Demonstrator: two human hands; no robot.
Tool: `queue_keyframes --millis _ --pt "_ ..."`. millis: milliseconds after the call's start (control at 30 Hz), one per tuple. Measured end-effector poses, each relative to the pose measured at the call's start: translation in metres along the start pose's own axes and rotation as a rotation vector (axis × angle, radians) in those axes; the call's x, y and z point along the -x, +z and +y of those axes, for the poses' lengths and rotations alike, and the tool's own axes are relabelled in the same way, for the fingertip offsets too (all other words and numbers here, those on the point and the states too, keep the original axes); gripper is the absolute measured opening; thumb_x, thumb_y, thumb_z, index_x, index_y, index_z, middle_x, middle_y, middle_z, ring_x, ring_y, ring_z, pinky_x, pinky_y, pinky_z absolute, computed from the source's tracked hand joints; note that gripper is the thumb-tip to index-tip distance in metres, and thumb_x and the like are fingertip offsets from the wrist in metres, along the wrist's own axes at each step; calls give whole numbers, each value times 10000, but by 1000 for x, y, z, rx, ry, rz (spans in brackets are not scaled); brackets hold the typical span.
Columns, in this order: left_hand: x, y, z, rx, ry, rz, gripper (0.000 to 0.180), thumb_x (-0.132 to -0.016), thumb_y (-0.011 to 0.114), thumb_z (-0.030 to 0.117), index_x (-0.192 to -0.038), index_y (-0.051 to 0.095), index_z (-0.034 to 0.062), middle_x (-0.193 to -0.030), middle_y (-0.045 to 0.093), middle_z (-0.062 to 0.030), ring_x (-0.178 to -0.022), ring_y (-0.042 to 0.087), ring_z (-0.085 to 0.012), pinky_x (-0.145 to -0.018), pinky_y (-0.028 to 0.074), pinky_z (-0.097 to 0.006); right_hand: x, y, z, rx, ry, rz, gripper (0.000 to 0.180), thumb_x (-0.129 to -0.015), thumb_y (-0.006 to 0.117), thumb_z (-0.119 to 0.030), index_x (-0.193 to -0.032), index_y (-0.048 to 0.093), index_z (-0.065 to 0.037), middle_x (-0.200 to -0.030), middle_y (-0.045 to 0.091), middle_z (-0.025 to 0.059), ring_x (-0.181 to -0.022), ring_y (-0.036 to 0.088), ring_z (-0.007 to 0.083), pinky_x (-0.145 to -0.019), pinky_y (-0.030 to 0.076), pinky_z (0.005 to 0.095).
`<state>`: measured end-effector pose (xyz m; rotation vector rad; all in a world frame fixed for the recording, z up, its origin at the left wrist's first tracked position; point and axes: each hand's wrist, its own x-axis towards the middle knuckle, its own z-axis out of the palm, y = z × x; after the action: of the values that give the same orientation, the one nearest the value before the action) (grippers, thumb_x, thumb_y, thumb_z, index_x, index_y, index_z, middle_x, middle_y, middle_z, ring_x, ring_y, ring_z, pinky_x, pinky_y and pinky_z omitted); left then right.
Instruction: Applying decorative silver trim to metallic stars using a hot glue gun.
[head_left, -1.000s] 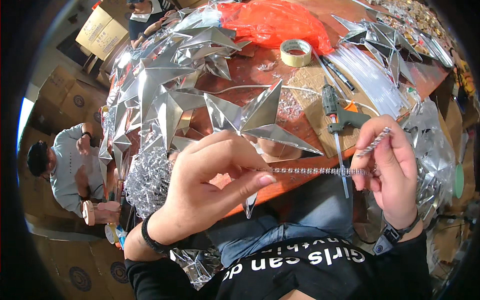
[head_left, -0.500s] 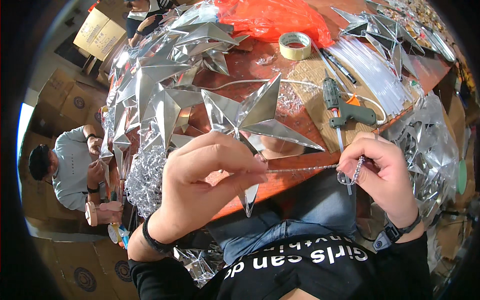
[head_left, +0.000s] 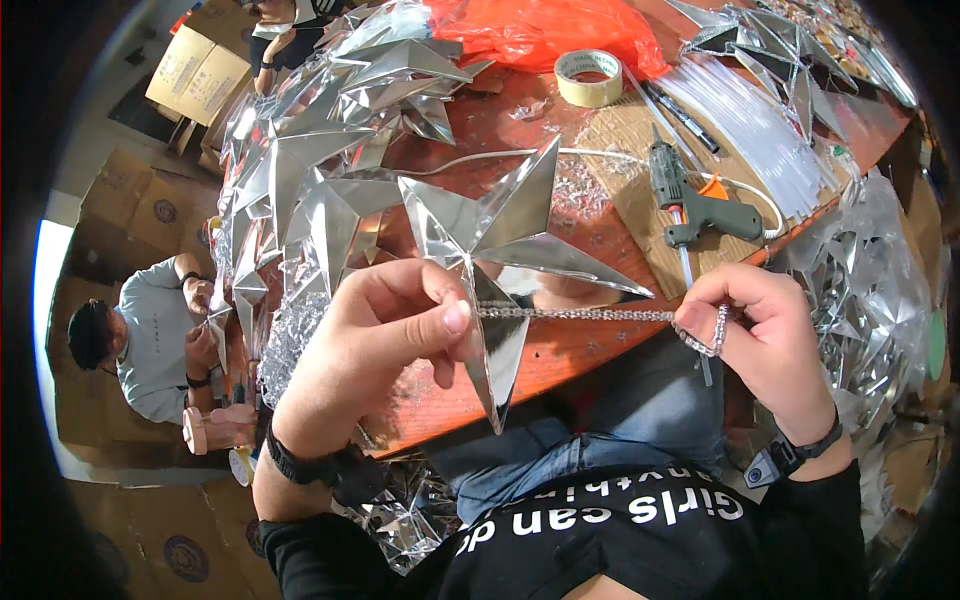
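Note:
My left hand pinches the lower point of a shiny silver foil star together with one end of a silver bead chain. The chain runs taut and level to my right hand, which grips its other end, with a loop of chain curling over the fingers. The star stands over the red table edge, its long lower point hanging down past my left thumb. A green hot glue gun lies on brown cardboard just beyond my right hand.
A heap of finished silver stars covers the table's left side. A tape roll, an orange plastic bag and clear glue sticks lie farther back. A seated person works at the left. Silver foil pieces pile at the right.
My right hand has drawn the chain in and lowered, so the chain is now pulled straight between both hands. The star stays pinched in my left hand.

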<state>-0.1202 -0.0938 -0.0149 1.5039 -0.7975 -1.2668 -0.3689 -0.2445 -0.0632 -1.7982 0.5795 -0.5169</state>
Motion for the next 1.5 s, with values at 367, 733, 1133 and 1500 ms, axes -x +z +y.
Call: queue_keyframes --millis 367,733,1133,1500 --pt "-34 -8 -1 -745 194 225 118 -868 633 84 -829 579 -13 -704 584 -8 -602 522 -48 -546 424 -198 -15 11 14 -16 -31 54 99 -861 654 -50 -816 605 23 -661 542 1 -615 426 31 -545 355 216" --pt "-49 -22 -1 -628 83 147 100 -862 624 66 -823 545 19 -665 551 -2 -557 493 -52 -498 374 -198 -19 13 19 2 -40 55 112 -858 659 -60 -809 600 20 -626 509 16 -576 406 47 -520 342 232" --pt "-54 -21 3 -660 32 116 136 -821 664 71 -835 534 35 -627 520 18 -537 465 -45 -476 333 -203 -19 13 22 -12 -61 71 104 -860 655 -57 -813 597 15 -656 521 -9 -604 419 32 -536 346 217" --pt "-55 -20 2 -718 22 119 153 -786 652 143 -834 605 5 -739 624 -33 -679 595 -102 -631 457 -259 -14 4 41 -72 108 27 125 -882 643 -97 -833 601 10 -684 525 -46 -615 424 -1 -535 349 189"
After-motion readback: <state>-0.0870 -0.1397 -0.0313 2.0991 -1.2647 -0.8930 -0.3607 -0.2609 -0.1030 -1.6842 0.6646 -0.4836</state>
